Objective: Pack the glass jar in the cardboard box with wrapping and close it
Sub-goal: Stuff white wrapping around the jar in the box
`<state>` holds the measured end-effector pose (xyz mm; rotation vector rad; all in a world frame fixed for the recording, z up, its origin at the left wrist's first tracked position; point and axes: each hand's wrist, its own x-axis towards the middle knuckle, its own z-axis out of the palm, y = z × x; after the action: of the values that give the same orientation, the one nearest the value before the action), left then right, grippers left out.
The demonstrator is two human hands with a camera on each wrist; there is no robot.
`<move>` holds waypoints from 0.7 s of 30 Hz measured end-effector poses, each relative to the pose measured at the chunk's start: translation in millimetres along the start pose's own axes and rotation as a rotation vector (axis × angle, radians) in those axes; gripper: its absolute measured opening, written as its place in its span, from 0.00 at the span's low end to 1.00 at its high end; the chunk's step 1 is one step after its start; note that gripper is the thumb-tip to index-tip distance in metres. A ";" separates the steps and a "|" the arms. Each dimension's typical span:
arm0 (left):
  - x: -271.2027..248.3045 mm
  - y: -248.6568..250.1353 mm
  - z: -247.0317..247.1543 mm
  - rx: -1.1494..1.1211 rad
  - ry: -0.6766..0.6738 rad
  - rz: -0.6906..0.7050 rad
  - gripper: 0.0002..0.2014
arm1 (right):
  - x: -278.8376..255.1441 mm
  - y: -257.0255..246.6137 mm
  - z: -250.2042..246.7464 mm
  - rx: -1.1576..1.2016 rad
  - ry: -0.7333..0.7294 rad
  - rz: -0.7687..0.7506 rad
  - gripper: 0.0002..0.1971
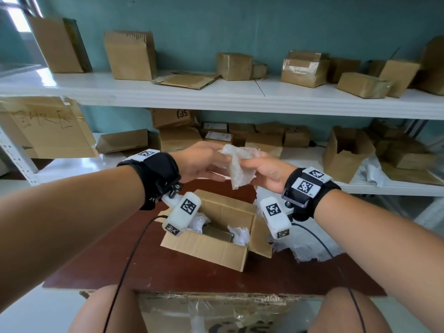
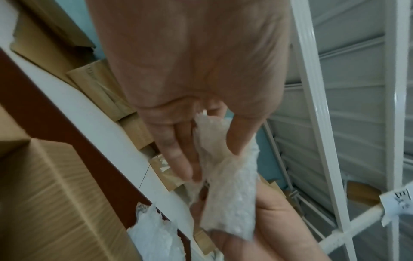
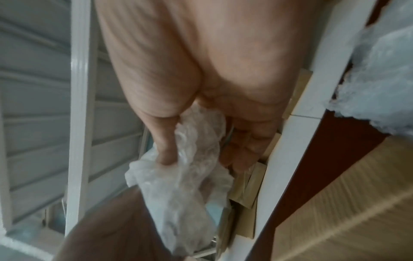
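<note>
Both hands hold one crumpled piece of bubble wrap (image 1: 237, 167) in the air above the open cardboard box (image 1: 209, 246). My left hand (image 1: 213, 156) pinches its upper end, and in the left wrist view the fingers (image 2: 178, 159) and thumb close on the wrap (image 2: 228, 185). My right hand (image 1: 254, 163) grips the other side, with the thumb (image 3: 163, 141) pressed into the wrap (image 3: 185, 194). Inside the box a dull greenish object (image 1: 217, 233) lies between white wads of wrapping (image 1: 240, 234). I cannot tell whether it is the jar.
The box stands with its flaps up on a dark red table (image 1: 144, 267). A loose sheet of bubble wrap (image 1: 305, 248) lies right of the box. White shelves (image 1: 216, 97) with several cardboard boxes stand behind. Cables hang from both wrists.
</note>
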<state>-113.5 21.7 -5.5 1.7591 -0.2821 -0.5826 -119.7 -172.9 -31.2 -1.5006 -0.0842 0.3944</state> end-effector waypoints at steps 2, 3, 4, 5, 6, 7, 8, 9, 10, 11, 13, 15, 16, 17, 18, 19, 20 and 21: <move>0.0 -1.7 1.4 0.140 0.114 0.025 0.13 | -0.5 3.3 -0.8 -0.179 0.033 0.005 0.20; 1.6 -2.9 2.5 0.313 0.168 0.027 0.14 | 0.4 6.9 -2.8 -0.272 0.058 0.007 0.20; 3.6 -4.8 3.2 0.520 0.221 0.034 0.16 | 1.2 10.9 -5.2 -0.365 0.091 0.004 0.20; 5.5 -7.2 3.7 0.719 0.278 0.045 0.20 | 3.1 15.5 -8.6 -0.456 0.122 0.005 0.19; 7.3 -9.9 2.9 0.888 0.316 0.054 0.24 | 4.3 19.6 -12.0 -0.534 0.141 0.011 0.19; 8.6 -13.2 2.6 1.030 0.306 0.056 0.26 | 5.5 23.7 -15.0 -0.603 0.149 0.022 0.20; 9.3 -16.4 3.7 1.153 0.260 0.067 0.24 | 6.8 27.6 -17.9 -0.673 0.146 0.040 0.21; 9.9 -19.8 6.3 1.261 0.195 0.087 0.20 | 7.6 30.9 -20.4 -0.755 0.128 0.065 0.21; 11.0 -24.0 9.1 1.341 0.139 0.120 0.16 | 8.3 34.1 -22.2 -0.841 0.092 0.100 0.22; 12.5 -29.0 12.7 1.394 0.093 0.153 0.14 | 8.9 36.7 -23.1 -0.913 0.044 0.147 0.21; 17.2 -38.5 20.8 1.489 0.009 0.185 0.12 | 9.9 38.7 -23.5 -0.970 -0.047 0.244 0.20; 24.2 -46.6 28.9 1.542 -0.071 0.173 0.14 | 8.6 34.1 -21.2 -0.912 -0.110 0.352 0.23; 27.3 -48.6 31.8 1.526 -0.110 0.145 0.14 | 8.6 30.9 -20.4 -0.863 -0.142 0.406 0.26; 29.7 -48.4 34.1 1.489 -0.144 0.113 0.13 | 8.8 27.6 -19.6 -0.821 -0.177 0.452 0.28; 32.2 -47.6 35.0 1.450 -0.169 0.084 0.12 | 9.8 25.7 -19.2 -0.790 -0.210 0.488 0.29; 34.2 -46.1 35.3 1.427 -0.182 0.061 0.12 | 10.7 24.1 -18.4 -0.773 -0.234 0.515 0.30; 36.2 -44.1 35.0 1.419 -0.196 0.042 0.12 | 12.2 24.0 -18.0 -0.768 -0.244 0.535 0.30; 38.3 -42.9 34.5 1.418 -0.216 0.020 0.12 | 14.0 24.5 -17.1 -0.775 -0.250 0.551 0.30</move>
<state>-104.1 -13.9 -61.5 3.0243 -1.0406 -0.5836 -106.6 -184.4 -59.1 -2.2310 -0.0164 1.0823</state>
